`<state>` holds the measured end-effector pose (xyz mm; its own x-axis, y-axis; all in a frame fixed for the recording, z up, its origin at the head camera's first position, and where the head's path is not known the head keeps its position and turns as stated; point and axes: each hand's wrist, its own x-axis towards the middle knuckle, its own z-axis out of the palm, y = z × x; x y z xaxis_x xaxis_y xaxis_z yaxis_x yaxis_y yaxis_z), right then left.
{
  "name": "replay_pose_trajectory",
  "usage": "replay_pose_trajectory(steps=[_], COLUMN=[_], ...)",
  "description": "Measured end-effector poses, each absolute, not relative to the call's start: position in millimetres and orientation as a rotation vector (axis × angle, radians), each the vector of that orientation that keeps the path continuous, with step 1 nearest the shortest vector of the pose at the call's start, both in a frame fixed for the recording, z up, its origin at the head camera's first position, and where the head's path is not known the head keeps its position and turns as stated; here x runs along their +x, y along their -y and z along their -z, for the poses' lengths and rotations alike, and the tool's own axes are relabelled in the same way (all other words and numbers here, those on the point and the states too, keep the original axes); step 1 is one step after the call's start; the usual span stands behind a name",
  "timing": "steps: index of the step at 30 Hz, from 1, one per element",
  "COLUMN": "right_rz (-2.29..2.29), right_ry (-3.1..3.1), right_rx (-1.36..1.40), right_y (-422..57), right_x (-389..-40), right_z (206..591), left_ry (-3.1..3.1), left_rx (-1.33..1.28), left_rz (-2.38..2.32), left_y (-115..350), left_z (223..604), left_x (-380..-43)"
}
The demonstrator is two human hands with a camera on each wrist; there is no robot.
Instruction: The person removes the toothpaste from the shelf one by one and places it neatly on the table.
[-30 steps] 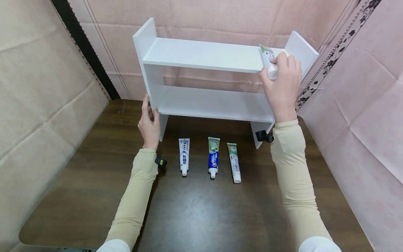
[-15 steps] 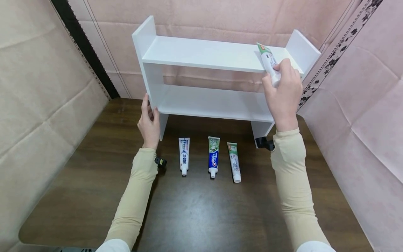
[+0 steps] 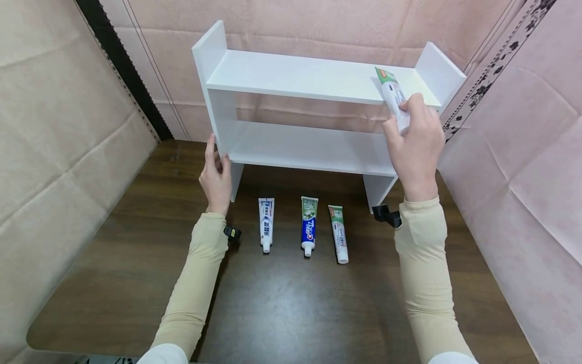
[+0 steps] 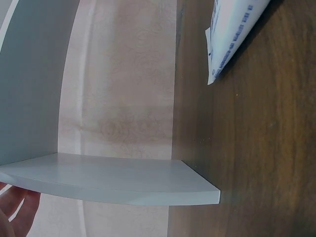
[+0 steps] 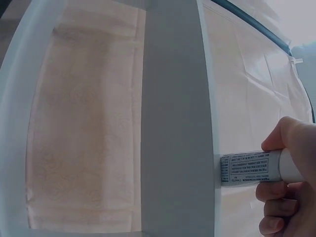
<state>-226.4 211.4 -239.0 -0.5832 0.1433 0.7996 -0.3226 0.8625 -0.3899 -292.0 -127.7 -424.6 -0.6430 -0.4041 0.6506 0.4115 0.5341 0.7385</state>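
Note:
My right hand (image 3: 416,146) pinches a green-and-white toothpaste tube (image 3: 392,96) near its white cap, seen also as the printed tube (image 5: 249,167) in the right wrist view. The tube tilts over the front edge of the top shelf, its green end above the board; whether it touches is hard to tell. My left hand (image 3: 216,179) rests against the left side panel of the white two-tier shelf (image 3: 291,76). In the left wrist view its fingers (image 4: 27,210) lie along the panel's outer side, loosely bent.
On the brown table (image 3: 273,303) before the shelf lie a white-and-blue toothpaste tube (image 3: 265,222), a green-and-blue toothpaste tube (image 3: 308,225) and a smaller green-and-white tube (image 3: 338,233). Pink cloth (image 3: 318,25) hangs behind and at the sides.
My right hand has drawn back toward me and slightly right with the toothpaste tube, so more of the tube shows. My left hand stays at the shelf's side.

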Motion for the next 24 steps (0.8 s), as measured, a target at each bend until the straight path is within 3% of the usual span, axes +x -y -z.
replay_pose_trajectory(steps=[24], right_rz=[-0.587], right_ry=[2.051], right_rx=[0.245], right_y=[-220], right_x=[-194], right_z=[255], left_ry=[1.915], left_rx=[-0.009], left_rz=[1.193], left_y=[130], left_z=[426], left_x=[-295])
